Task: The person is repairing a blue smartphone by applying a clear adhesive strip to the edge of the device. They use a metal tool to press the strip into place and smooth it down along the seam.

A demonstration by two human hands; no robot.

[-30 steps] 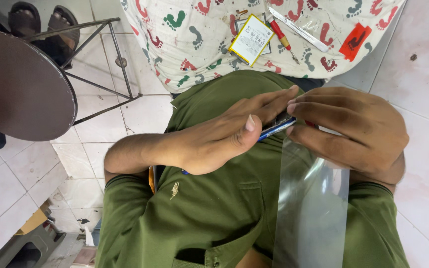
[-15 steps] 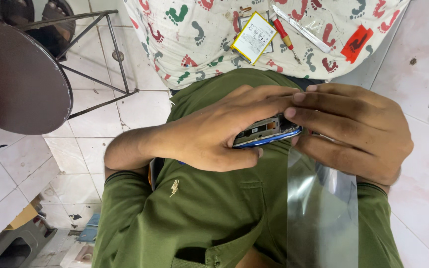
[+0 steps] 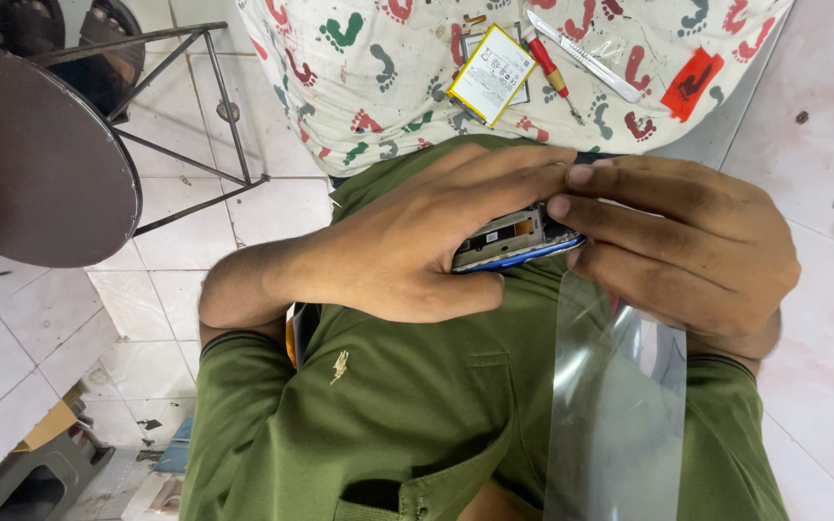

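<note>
White floor tiles point(image 3: 195, 232) fill the left side, with a round dark stool point(image 3: 31, 164) on a metal frame standing there. At top, a desk under a footprint-print cloth point(image 3: 378, 68) carries a flat battery pack with yellow edge point(image 3: 491, 75), a red-handled screwdriver point(image 3: 550, 66), a metal scalpel-type tool point(image 3: 581, 56) and a red tag point(image 3: 687, 85), all well apart from the hands.

Change from the earlier frames: one second ago only a thin blue edge shows between the fingers; half a second ago the device is tipped up a bit; now the opened phone point(image 3: 514, 241) is turned further, so its inner side with metal parts and the blue rim faces the camera. Both hands have stayed clamped on it and have barely shifted. Judged from this, the work is still at the handling stage of the open phone, nothing has been put down or picked from the desk.

Left hand point(image 3: 407, 251) wraps the phone from the left, fingers laid over the top, thumb under, closed on it. Right hand point(image 3: 687, 251) pinches the phone's right end with fingertips point(image 3: 562, 205), also closed on it. A clear plastic film strip point(image 3: 620, 405) hangs down from under the right hand over the green shirt point(image 3: 359, 415). Phone sits in front of the chest, between both hands, below the desk edge.
</note>
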